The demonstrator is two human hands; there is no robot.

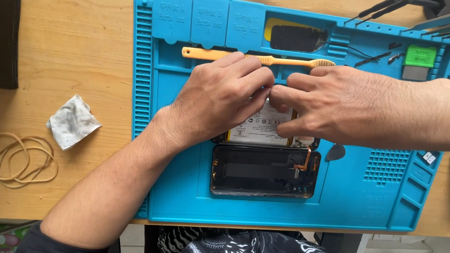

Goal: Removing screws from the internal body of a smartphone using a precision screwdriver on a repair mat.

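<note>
We see an opened smartphone (265, 131) lying mid-mat on a blue silicone repair mat (188, 198) on the wooden table (83, 57), its detached back cover (262, 171) just near of it, joined by an orange flex cable (306, 158). The left hand (223, 97) and right hand (340, 108) meet over the battery (262, 128), fingertips pinched narrow, perhaps on a small part we cannot make out. So the casing is off; the internals remain in place. An orange toothbrush (220, 54) lies beyond.
</note>
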